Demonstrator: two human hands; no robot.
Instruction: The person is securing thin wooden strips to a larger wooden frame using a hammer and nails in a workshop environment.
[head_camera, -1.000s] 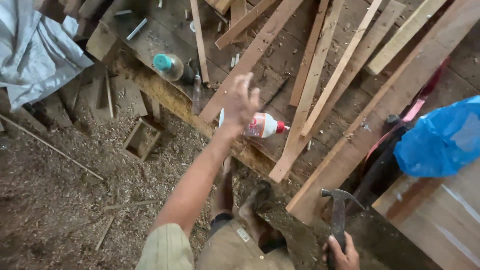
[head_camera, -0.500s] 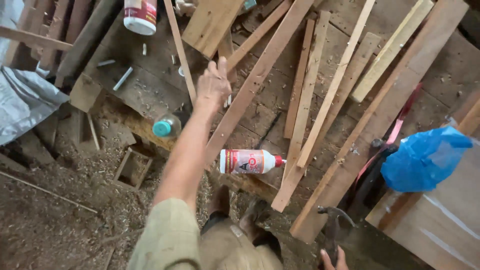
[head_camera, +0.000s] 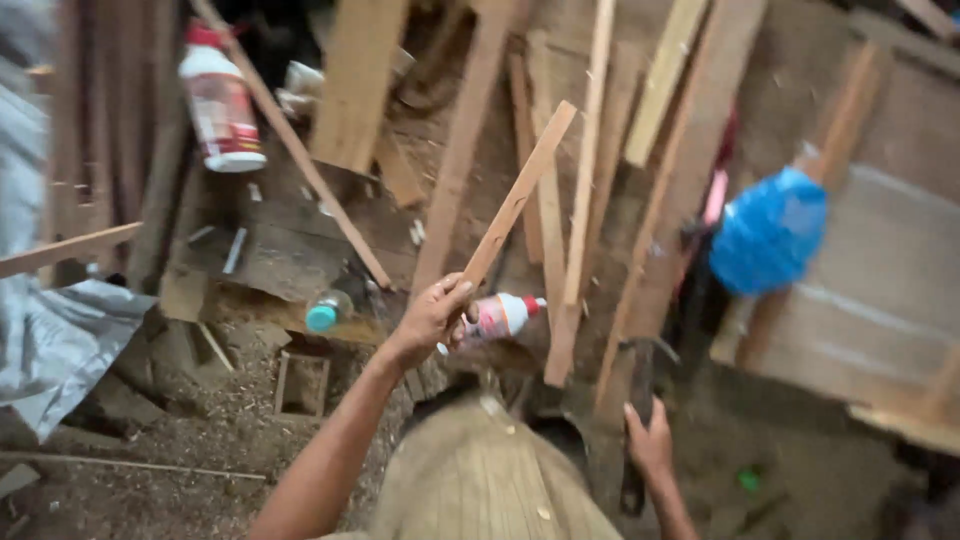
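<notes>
Hands at a cluttered woodworking bench, viewed from above. The left hand is closed around the lower end of a thin pale wooden slat, which rises at a slant up and to the right of the fist, its free end standing clear of the boards behind it. The right hand grips the handle of a dark metal claw hammer, head uppermost, low and to the right of the left hand.

Just right of the left hand lies a small white plastic glue bottle with a red cap on its side, touching or nearly touching the fingers (motion blur prevents certainty). A clear bottle with a teal cap lies to the left of that hand. Farther up and left stands a larger white bottle with a red top. A blue plastic bag sits well to the right, above the hammer hand.

Risks, as judged from this arrangement: the slat is held at one end only, so its long free end may swing into the loose pale wooden planks and dislodge them; the knuckles may nudge the lying glue bottle and roll it off the bench edge; the hammer, held near the legs, may strike the knee if swung blind.
</notes>
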